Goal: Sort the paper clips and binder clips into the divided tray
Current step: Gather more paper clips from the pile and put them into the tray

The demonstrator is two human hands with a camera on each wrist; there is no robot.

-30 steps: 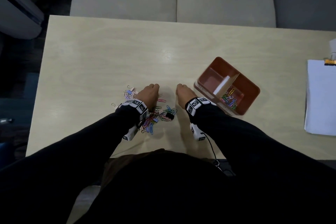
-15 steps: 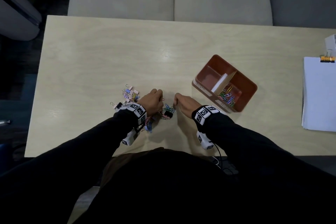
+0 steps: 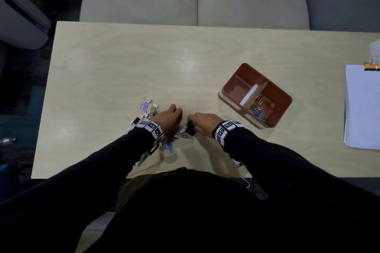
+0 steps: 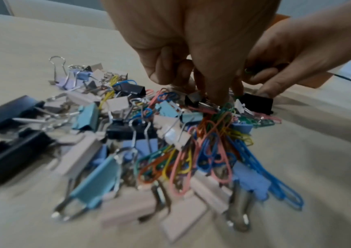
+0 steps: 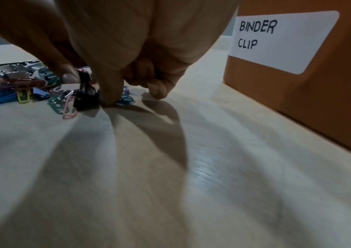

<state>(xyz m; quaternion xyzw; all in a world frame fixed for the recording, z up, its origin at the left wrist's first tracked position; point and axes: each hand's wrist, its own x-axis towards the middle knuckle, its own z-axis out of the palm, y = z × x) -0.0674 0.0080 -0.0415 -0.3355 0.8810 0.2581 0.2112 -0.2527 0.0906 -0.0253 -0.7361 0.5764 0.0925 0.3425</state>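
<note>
Mixed pile [image 4: 166, 134] on the tabletop [image 3: 123, 72] — coloured wire paper clips tangled with pastel and black binder clips. Left hand [image 3: 167, 118] grip pinches paper clips [image 4: 221, 120]; right hand [image 3: 203, 122] grip pinches a black binder clip [image 5: 85, 99]. Brown divided tray [image 3: 283, 96] sits right — near compartment holds paper clips.

Light wood table [image 3: 123, 63]: mixed clip pile [image 3: 150, 109] lower-centre of frame, brown divided tray [image 3: 283, 96] right of centre, white paper stack [image 3: 362, 109] at right edge.
</note>
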